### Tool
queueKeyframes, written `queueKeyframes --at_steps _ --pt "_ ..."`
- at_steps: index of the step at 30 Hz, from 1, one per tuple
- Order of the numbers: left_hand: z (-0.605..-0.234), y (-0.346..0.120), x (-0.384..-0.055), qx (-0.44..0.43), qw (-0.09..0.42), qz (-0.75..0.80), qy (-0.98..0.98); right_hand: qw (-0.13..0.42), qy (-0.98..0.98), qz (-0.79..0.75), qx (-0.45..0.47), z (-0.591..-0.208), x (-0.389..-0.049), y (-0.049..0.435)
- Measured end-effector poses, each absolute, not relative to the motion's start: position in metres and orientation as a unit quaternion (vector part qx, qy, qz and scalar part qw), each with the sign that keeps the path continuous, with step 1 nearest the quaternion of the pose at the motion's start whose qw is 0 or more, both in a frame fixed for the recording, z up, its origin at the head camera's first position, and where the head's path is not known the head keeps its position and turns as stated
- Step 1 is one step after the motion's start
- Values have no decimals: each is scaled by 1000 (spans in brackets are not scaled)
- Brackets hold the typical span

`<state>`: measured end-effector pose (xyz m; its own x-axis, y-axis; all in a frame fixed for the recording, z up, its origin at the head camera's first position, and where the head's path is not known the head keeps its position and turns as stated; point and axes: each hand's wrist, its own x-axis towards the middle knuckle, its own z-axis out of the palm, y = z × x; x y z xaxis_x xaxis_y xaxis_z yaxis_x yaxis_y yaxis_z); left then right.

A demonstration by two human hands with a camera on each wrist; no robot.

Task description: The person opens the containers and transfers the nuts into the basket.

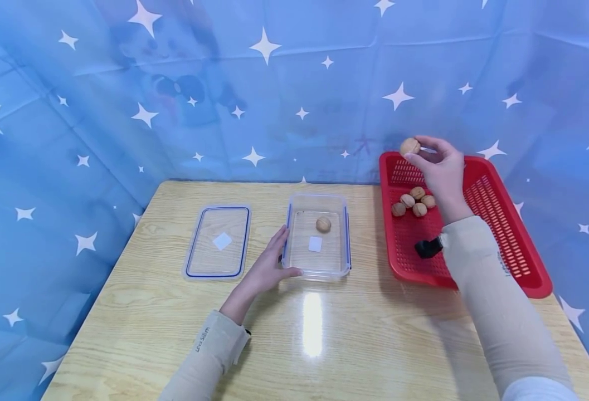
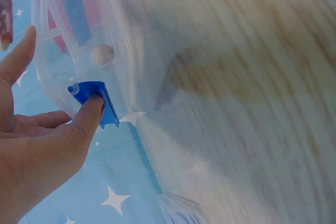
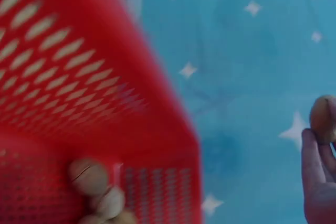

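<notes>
Above the far side of the red basket [image 1: 395, 253], my right hand [image 1: 442, 167] pinches a walnut [image 1: 410, 146] between thumb and fingertips. It shows at the right edge of the right wrist view, the walnut [image 3: 323, 119] partly cut off. Several walnuts [image 1: 419, 209] lie inside the basket. My left hand [image 1: 269, 267] rests against the near left corner of a clear plastic container [image 1: 301, 264], thumb spread along its near side. In the left wrist view a fingertip touches its blue latch [image 2: 94, 93]. One walnut [image 1: 323, 224] sits in the container.
A clear lid with a blue seal [image 1: 217, 241] lies flat on the wooden table [image 1: 354, 345], left of the container. A blue curtain with white stars [image 1: 274, 111] hangs behind the table and along its sides.
</notes>
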<state>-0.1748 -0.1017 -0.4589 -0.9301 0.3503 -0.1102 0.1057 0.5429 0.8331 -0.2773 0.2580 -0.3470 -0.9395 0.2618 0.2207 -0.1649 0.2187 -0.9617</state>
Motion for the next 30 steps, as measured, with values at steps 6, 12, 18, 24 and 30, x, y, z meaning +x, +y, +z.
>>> queueKeyframes --at_steps 6,12,18,24,30 --pt "-460 -101 -174 131 136 459 868 132 -799 578 -101 -375 -285 277" --pt "-459 -101 -174 131 138 464 865 71 -845 505 -162 -408 -290 296" --pt "-460 -102 -174 124 133 457 871 13 -865 477 -157 -426 -288 309" --pt "-460 -102 -174 124 134 456 871 -39 -869 465 -164 -436 -284 315" --pt "-459 -101 -174 120 136 459 870 -47 -885 433 -162 -442 -286 318"
